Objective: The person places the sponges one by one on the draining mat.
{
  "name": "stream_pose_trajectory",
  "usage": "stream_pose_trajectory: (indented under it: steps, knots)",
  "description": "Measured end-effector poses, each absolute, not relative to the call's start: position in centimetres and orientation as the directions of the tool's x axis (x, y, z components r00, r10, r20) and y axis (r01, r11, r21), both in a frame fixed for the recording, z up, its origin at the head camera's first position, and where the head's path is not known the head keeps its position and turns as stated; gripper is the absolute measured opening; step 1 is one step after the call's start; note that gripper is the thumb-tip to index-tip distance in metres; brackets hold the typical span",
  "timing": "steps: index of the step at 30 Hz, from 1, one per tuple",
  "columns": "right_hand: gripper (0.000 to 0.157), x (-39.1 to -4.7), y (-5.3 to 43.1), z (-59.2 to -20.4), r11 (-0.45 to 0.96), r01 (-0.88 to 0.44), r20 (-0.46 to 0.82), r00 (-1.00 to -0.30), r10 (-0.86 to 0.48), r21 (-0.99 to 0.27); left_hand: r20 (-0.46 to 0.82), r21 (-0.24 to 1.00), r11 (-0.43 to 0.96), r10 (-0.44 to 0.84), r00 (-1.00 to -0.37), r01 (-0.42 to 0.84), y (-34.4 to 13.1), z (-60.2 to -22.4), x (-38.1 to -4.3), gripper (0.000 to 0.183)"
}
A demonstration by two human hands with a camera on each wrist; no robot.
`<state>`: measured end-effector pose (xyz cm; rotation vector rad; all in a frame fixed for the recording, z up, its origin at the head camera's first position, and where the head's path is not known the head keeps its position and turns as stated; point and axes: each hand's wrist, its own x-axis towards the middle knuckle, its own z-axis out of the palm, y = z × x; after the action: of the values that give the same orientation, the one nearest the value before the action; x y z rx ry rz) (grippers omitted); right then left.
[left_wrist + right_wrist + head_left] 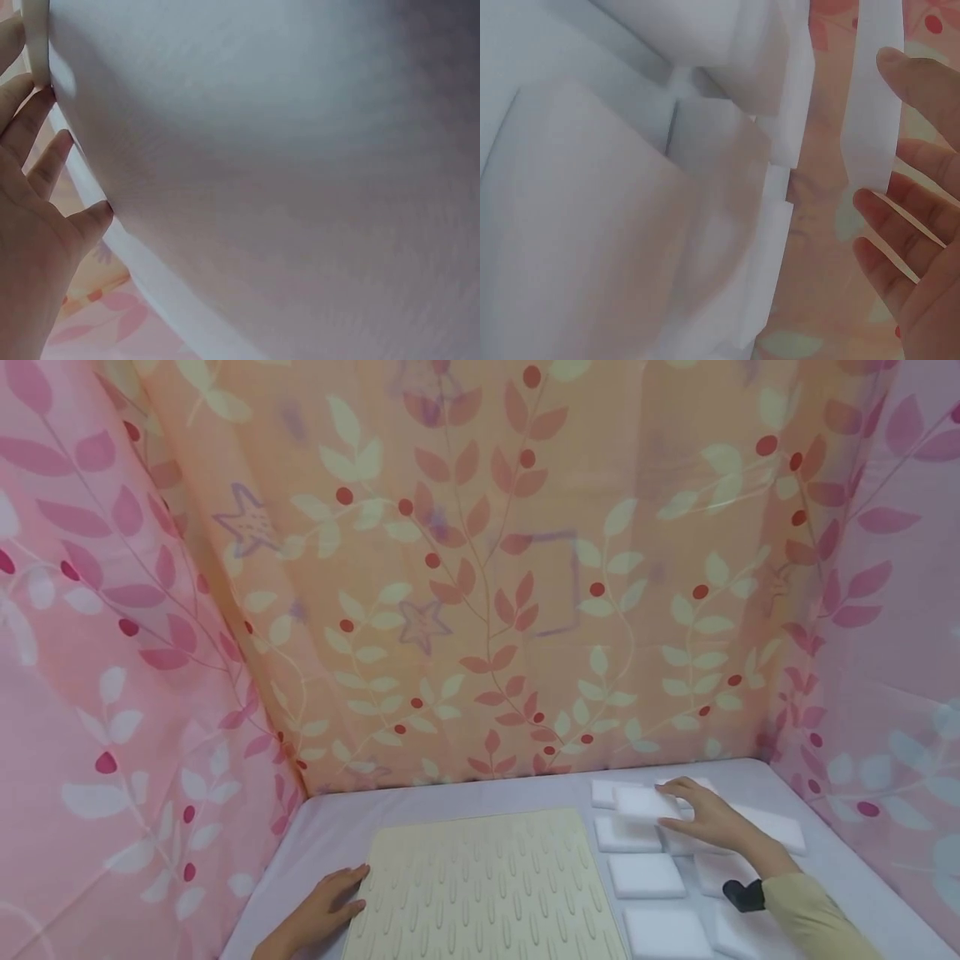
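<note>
Lifted just over the other pieces, a white sponge (645,803) is pinched by my right hand (708,820) between thumb and fingertips. In the right wrist view the held sponge (874,105) appears edge-on, apart from the pile. My left hand (318,908) rests at the left edge of a cream mat (480,893) with rows of raised oval ridges. Its fingers are spread, and the left wrist view shows the fingertips (51,96) along the edge of the mat and the table surface.
Several white sponges (647,875) lie in rough rows on the table (337,827) right of the mat. Some sit partly under the right forearm, which has a black strap (744,895). Leaf-patterned curtains (480,610) stand around the back and both sides.
</note>
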<state>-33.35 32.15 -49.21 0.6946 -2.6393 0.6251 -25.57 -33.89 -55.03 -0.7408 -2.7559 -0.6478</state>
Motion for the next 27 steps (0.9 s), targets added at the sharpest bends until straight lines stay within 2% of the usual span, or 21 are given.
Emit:
stream_pose_trajectory:
  steps: [16, 27]
  knots:
    - [0.06, -34.8, 28.1, -50.1, 0.758, -0.529, 0.355, -0.841, -0.408, -0.382, 0.303, 0.372, 0.766, 0.433, -0.849, 0.524, -33.8, -55.0, -25.9, 0.053]
    - [0.061, -35.9, 25.0, -50.5, 0.716, -0.59, 0.359, -0.803, -0.475, -0.372, 0.335, 0.36, 0.765, 0.429, -0.839, 0.534, -33.9, -55.2, -25.8, 0.053]
